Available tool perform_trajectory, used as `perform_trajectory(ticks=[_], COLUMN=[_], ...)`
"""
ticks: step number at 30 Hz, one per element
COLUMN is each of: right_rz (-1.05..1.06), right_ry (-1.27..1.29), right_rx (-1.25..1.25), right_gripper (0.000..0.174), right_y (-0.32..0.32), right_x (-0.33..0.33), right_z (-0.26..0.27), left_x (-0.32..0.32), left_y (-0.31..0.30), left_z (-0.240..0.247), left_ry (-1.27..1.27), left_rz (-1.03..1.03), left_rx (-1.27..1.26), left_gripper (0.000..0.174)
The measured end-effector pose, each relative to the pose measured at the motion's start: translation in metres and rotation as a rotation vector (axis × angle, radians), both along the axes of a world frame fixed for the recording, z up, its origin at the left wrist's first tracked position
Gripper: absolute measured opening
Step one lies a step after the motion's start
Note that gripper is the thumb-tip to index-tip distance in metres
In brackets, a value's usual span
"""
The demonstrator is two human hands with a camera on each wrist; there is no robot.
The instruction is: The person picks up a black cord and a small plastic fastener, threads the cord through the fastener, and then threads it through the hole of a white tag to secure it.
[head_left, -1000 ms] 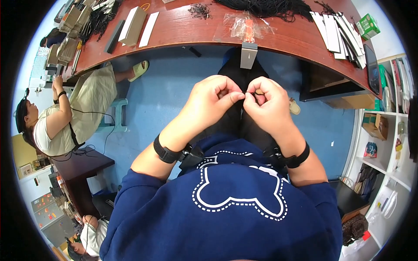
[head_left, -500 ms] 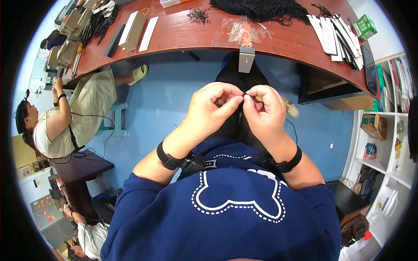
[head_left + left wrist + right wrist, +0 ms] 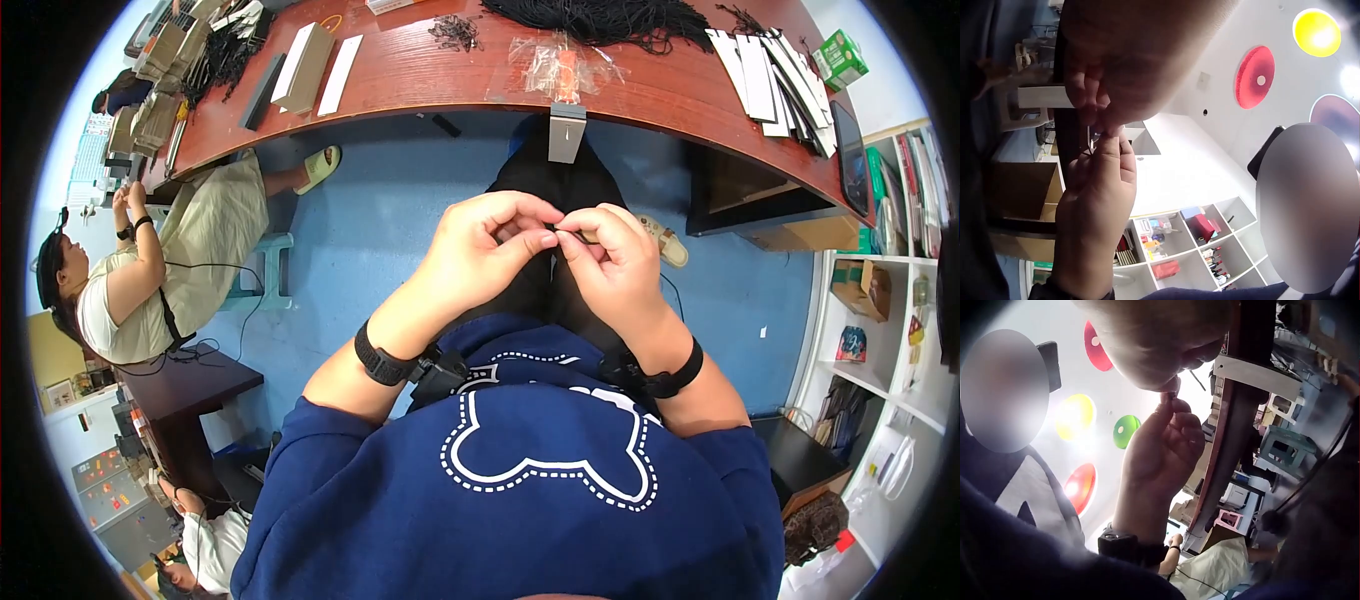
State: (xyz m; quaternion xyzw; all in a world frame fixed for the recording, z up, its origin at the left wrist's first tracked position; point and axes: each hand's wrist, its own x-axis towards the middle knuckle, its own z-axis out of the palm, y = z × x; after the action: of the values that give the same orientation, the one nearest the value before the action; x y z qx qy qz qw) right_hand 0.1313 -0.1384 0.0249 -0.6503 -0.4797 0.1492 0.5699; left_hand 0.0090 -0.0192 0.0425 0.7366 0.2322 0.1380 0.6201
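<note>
In front of the lap, the left hand [image 3: 485, 250] and right hand [image 3: 617, 262] meet at their fingertips. Thumb and index finger of each hand pinch a thin black cord [image 3: 568, 232], mostly hidden by the fingers. From the right wrist, a thin dark end [image 3: 1197, 380] sticks out beside the fingers. Beyond the hands, a grey box [image 3: 565, 140] juts over the table edge. Behind it lie clear plastic bags [image 3: 535, 65] with an orange part. A large bundle of black cords [image 3: 610, 22] and a small pile of black pieces [image 3: 456, 33] lie farther back.
The red-brown table [image 3: 420, 75] curves across the top. White and grey strips [image 3: 765, 85] lie at its right, near a green box [image 3: 840, 60]. At left stand a pale block [image 3: 303, 70] and a dark strip [image 3: 262, 92]. Another person [image 3: 130, 280] sits at the left; shelves [image 3: 880, 370] stand right.
Both hands have come slightly down, nearer the body, and their fingertips have shifted around the cord. The thumbs draw together again after a small gap half a second ago.
</note>
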Motion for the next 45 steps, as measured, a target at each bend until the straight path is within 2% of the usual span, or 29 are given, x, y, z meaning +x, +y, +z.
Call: perform_trajectory(ticks=[4, 6, 7, 9, 12, 16, 18, 20, 24, 26, 27, 28, 30, 31, 33, 35, 39, 45], right_rz=[0.027, 0.033, 0.023, 0.011, 0.047, 0.119, 0.130, 0.152, 0.195, 0.058, 0.000, -0.001, 0.098, 0.176, 0.236, 0.283, 0.307, 0.467], right_ry=[-0.002, -0.005, 0.093, 0.192, 0.307, 0.427, 0.440, 0.514, 0.502, 0.304, 0.211, 0.211, 0.433, 0.575, 0.659, 0.754, 0.831, 0.908], right_rx=[0.025, 0.046, 0.058, 0.073, 0.066, 0.090, 0.091, 0.081, 0.113, -0.085, -0.108, -0.108, -0.114, -0.133, -0.191, -0.251, -0.257, -0.186], right_gripper=[0.009, 0.009, 0.008, 0.007, 0.005, 0.003, 0.003, 0.002, 0.006, 0.018, 0.032, 0.032, 0.036, 0.031, 0.027, 0.016, 0.013, 0.009], right_y=[-0.001, -0.001, -0.001, 0.000, -0.003, -0.006, -0.006, -0.006, -0.003, -0.002, -0.001, -0.001, 0.001, 0.003, 0.005, 0.007, 0.004, 0.004], right_x=[0.004, 0.004, 0.003, 0.004, 0.008, 0.011, 0.011, 0.009, 0.010, 0.010, 0.010, 0.010, 0.011, 0.010, 0.010, 0.010, 0.012, 0.016], right_z=[-0.001, -0.005, -0.008, -0.012, -0.015, -0.014, -0.013, -0.015, -0.017, -0.005, 0.002, 0.002, 0.002, 0.000, -0.001, 0.003, 0.000, -0.010], left_x=[-0.003, -0.002, -0.003, -0.003, -0.004, -0.004, -0.002, -0.001, -0.001, 0.001, 0.001, 0.001, 0.001, 0.001, 0.003, 0.002, 0.003, 0.003], left_y=[0.004, 0.003, 0.003, 0.004, 0.003, 0.003, 0.004, 0.004, 0.002, -0.003, -0.005, -0.005, -0.003, -0.001, 0.004, 0.009, 0.013, 0.017], left_z=[-0.004, -0.007, -0.008, -0.010, -0.012, -0.016, -0.018, -0.016, -0.016, -0.015, -0.014, -0.010, -0.001, 0.003, 0.007, 0.006, 0.005, 0.007], left_ry=[0.042, -0.062, -0.062, -0.156, -0.185, -0.201, -0.189, -0.183, -0.151, -0.152, -0.154, -0.154, -0.041, -0.041, -0.136, -0.135, -0.132, -0.130], left_rz=[-0.028, -0.002, -0.002, -0.010, 0.013, 0.053, 0.085, 0.104, 0.143, 0.159, 0.174, 0.174, 0.093, 0.094, 0.011, -0.014, -0.085, -0.170], left_rx=[0.096, -0.163, -0.163, -0.379, -0.487, -0.453, -0.330, -0.336, -0.318, -0.233, -0.148, -0.148, 0.438, 0.438, 0.691, 0.676, 0.638, 0.598], left_gripper=[0.008, 0.006, 0.006, 0.005, 0.005, 0.004, 0.003, 0.004, 0.008, 0.008, 0.008, 0.008, 0.008, 0.008, 0.008, 0.008, 0.007, 0.008])
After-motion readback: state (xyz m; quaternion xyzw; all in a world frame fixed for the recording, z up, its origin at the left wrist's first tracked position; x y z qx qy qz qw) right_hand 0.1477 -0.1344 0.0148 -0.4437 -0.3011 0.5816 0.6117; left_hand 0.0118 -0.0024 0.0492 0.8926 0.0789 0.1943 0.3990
